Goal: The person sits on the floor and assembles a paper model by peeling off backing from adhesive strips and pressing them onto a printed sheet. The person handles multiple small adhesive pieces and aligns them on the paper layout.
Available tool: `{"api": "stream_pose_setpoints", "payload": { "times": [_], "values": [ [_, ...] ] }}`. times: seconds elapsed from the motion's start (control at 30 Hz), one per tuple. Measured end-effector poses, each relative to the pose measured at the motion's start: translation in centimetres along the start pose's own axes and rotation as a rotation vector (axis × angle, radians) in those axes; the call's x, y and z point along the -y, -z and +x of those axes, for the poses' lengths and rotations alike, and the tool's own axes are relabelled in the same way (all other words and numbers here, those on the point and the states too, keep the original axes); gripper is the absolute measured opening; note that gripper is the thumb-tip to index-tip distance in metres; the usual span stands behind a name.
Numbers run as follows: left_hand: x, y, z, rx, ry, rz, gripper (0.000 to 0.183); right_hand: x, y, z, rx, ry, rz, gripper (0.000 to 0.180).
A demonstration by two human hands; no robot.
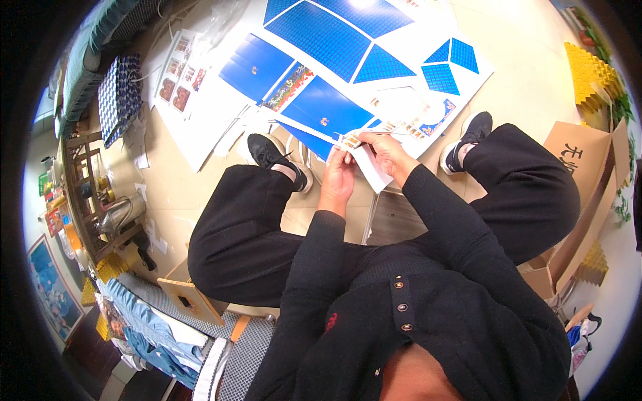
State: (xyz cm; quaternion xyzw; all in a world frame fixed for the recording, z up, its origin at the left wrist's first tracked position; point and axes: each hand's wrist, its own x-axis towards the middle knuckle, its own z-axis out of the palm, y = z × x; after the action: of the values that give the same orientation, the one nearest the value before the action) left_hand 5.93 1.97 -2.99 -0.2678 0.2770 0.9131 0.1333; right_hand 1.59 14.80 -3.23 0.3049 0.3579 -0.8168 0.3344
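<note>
My left hand and my right hand meet in front of my knees. Between them they hold a white card piece, with small printed pictures on its upper end. The left fingers pinch its left edge, while the right fingers grip near its top. Just beyond lies a large white sheet printed with blue roof-tile shapes and plain blue panels. A smaller printed sheet, with brown heart and window pictures, lies at the left. Whether either hand also holds a tool cannot be seen.
Thin white offcuts lie left of the blue panels. My black shoes flank the work. An open cardboard box stands at the right, a wooden box at the lower left. A metal kettle is near a wooden rack.
</note>
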Motion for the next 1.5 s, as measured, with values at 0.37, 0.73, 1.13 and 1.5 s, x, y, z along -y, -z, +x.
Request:
{"api": "stream_pose_setpoints", "payload": {
  "times": [0.37, 0.73, 1.13, 1.5],
  "values": [
    [-1.3, -0.3, 0.3, -0.251, 0.074, 0.509, 0.003, -1.1, -0.6, -0.9, -0.03, 0.175, -0.088, 0.014],
    [-0.9, -1.4, 0.1, -0.568, -0.073, 1.069, 0.014, -3.8, -0.5, -1.2, -0.234, 0.388, -0.714, 0.02],
    [0.7, 0.7, 0.9, -0.17, 0.003, 0.078, 0.006, -0.6, -0.3, -1.2, 0.066, 0.101, 0.09, 0.015],
    [0.6, -2.7, -1.2, -0.632, -0.444, 1.734, 0.015, -3.6, -1.4, -2.6, -0.354, 0.602, -0.797, 0.017]
  ]
}}
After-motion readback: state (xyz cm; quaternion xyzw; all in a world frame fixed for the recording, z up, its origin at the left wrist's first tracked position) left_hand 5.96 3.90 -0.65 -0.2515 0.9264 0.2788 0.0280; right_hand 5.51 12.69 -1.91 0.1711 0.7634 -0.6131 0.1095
